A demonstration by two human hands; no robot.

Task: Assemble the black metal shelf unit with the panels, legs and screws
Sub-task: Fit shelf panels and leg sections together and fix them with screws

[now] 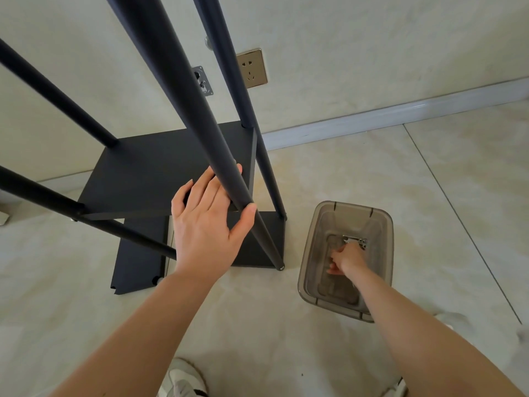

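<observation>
Meanwhile left hand [204, 222] grips round matte leg [183, 90] (right hand [345, 257] in bin [312, 253]).

The legs [183, 90] and panels [160, 170] are matt black metal. The bin [312, 262] is smoky clear plastic. The floor [372, 173] tiles shine, smooth.

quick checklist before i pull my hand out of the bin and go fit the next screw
1. Left hand steadying the near leg: ok, fingers and thumb around it.
2. Right hand reaches the hardware: ok, inside the plastic bin, by the metal parts.
3. Screw actually in the grip: cannot tell.
4. Shelf panel seated on the legs: ok.
5. Spare panel clear of the feet: not ok, it lies under the frame.
</observation>
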